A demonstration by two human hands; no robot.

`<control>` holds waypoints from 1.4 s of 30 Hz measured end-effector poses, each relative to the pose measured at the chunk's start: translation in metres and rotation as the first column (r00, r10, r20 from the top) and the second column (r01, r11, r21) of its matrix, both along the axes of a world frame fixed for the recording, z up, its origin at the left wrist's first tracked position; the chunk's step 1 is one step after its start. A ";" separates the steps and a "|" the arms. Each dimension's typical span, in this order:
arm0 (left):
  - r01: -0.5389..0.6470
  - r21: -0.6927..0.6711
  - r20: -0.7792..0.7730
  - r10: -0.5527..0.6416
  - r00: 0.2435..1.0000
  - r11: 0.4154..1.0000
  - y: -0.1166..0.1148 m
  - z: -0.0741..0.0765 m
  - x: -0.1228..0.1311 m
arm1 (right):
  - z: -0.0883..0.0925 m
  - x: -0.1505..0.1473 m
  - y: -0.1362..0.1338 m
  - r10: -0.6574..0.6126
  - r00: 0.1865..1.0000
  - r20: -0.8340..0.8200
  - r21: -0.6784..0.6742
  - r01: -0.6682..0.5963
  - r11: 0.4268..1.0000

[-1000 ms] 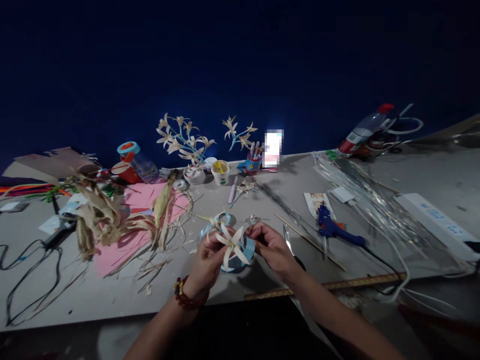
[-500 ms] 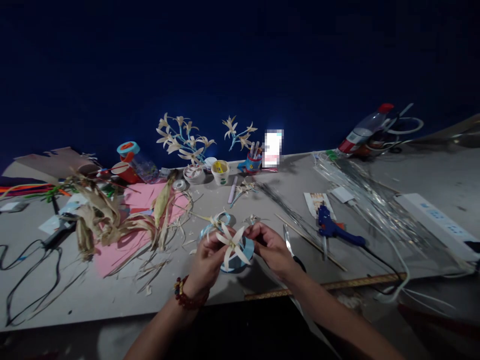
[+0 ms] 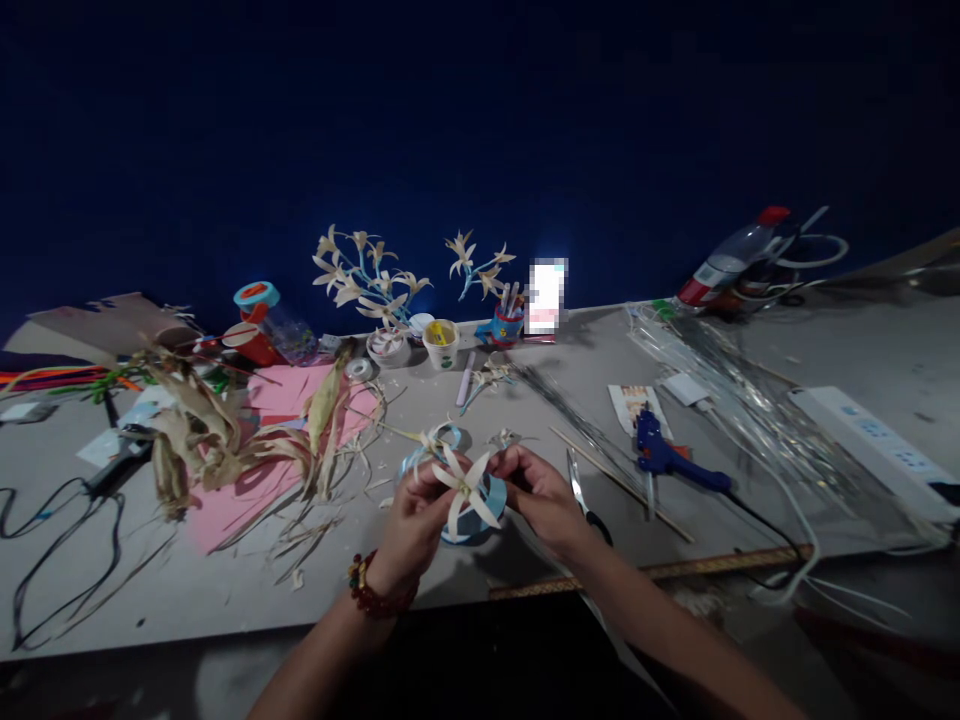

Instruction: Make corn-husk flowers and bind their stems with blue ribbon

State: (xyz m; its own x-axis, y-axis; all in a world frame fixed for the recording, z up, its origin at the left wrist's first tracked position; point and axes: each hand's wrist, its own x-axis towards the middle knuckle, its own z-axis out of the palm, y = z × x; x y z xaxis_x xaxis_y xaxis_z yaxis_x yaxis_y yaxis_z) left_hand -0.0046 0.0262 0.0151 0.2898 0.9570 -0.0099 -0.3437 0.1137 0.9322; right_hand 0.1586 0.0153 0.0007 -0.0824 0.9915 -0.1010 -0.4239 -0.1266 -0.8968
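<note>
A cream-coloured handmade flower (image 3: 466, 488) with several narrow pointed petals faces me near the table's front. My left hand (image 3: 421, 508) is closed around it behind the petals, where its stem is hidden. Just to the right, my right hand (image 3: 541, 498) pinches a light blue ribbon (image 3: 495, 494) that loops down beside and under the flower. More blue ribbon and pale strips show beyond my left fingers. A small pale flower (image 3: 507, 437) lies on the table past my right fingertips.
Dried corn husks (image 3: 195, 430) lie over pink sheets (image 3: 240, 510) at left. Finished flower branches (image 3: 367, 275) stand at the back by a paper cup (image 3: 440, 345). To the right are scissors (image 3: 576, 485), a blue glue gun (image 3: 671, 458), wires (image 3: 585, 415) and a power strip (image 3: 877, 440).
Almost nothing differs. Both hands hold the flower and the ribbon in the same place, with only a very slight shift of the view.
</note>
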 end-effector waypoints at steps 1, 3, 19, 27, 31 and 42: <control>-0.003 -0.004 -0.004 0.003 1.000 1.000 0.000 -0.001 0.000 | 0.000 0.000 0.000 0.001 1.000 -0.002 -0.004 -0.001 1.000; -0.010 -0.015 -0.013 0.010 1.000 1.000 0.000 -0.002 0.000 | -0.001 0.000 0.000 -0.003 1.000 -0.007 -0.005 0.003 1.000; -0.011 -0.023 0.006 0.012 1.000 1.000 0.000 -0.001 0.001 | 0.001 0.001 0.000 0.007 1.000 0.009 0.010 -0.007 1.000; 0.019 -0.032 0.016 -0.018 1.000 0.999 0.001 -0.004 0.000 | -0.002 0.000 0.001 -0.004 1.000 0.023 0.011 0.003 1.000; 0.014 -0.027 0.032 -0.013 0.999 1.000 0.001 -0.002 0.001 | -0.002 0.001 0.000 -0.007 1.000 0.024 0.014 0.006 1.000; 0.014 -0.048 0.057 -0.012 0.998 0.999 0.000 -0.001 0.001 | 0.001 0.001 -0.001 -0.003 1.000 -0.011 0.009 0.003 1.000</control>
